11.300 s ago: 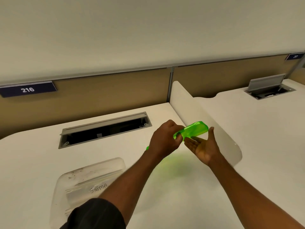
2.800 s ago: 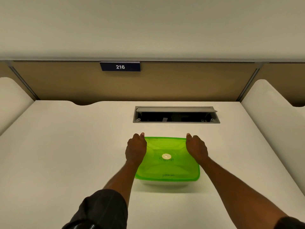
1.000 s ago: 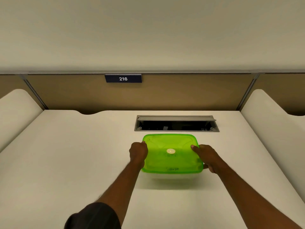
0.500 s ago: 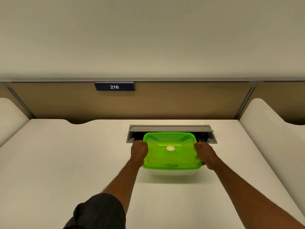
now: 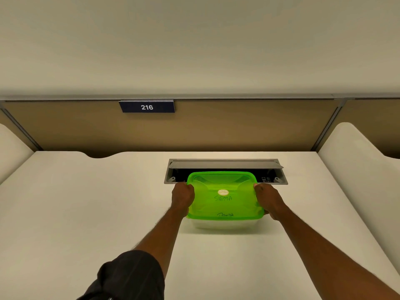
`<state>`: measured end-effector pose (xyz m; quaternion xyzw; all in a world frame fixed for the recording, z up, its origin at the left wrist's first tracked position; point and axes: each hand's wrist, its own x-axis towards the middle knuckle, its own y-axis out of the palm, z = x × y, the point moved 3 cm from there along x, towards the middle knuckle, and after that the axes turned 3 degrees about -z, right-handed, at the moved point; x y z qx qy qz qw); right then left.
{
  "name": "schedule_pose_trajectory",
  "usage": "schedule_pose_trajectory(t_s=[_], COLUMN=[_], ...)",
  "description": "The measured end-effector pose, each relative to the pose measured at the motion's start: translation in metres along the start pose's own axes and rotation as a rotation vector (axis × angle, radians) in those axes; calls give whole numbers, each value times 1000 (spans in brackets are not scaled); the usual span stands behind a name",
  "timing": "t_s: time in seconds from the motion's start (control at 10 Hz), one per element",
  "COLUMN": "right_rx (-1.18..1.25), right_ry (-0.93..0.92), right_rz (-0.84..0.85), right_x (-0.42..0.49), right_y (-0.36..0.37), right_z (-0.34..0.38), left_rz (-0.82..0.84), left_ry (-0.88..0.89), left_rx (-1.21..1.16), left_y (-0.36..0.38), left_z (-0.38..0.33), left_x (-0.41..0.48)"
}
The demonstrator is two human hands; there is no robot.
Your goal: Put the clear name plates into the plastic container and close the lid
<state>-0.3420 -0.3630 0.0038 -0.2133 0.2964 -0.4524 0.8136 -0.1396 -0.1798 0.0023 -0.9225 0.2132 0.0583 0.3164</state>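
Over on the left, the dark sleeve (image 5: 129,276) fills the lower corner, and the forearm runs up to the left hand (image 5: 182,197), which is curled closed around the left edge of the plastic container (image 5: 225,225). Above it, on the tan partition, sits the dark plaque (image 5: 147,107) reading 216. Centre now: the green lid (image 5: 224,194) is on the container, flat across the top, with "SIGMA" handwritten under a small round sticker and more writing near the front rim. The clear tub shows just below the lid's front edge, sitting on the pale surface (image 5: 86,213). Its far edge overlaps the open grey cable tray (image 5: 226,164) sunk into the surface. On the right, the right hand (image 5: 269,200) is wrapped closed on the container's right edge, fingers tucked under the rim. Name plates cannot be made out through the lid.
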Motion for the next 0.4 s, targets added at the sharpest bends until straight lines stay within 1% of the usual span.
schedule_pose_trajectory(t_s=[0.1, 0.3, 0.4], right_rx=[-101, -237, -292], right_ry=[-32, -75, -88], right_rz=[-25, -37, -89], right_x=[-1, -9, -16], right_y=[0, 3, 6], right_z=[4, 5, 1], left_rz=[14, 49, 35], left_ry=[32, 183, 276], left_rx=[40, 197, 222], left_y=[0, -1, -2], left_z=[-2, -12, -10], left_x=[-3, -21, -30])
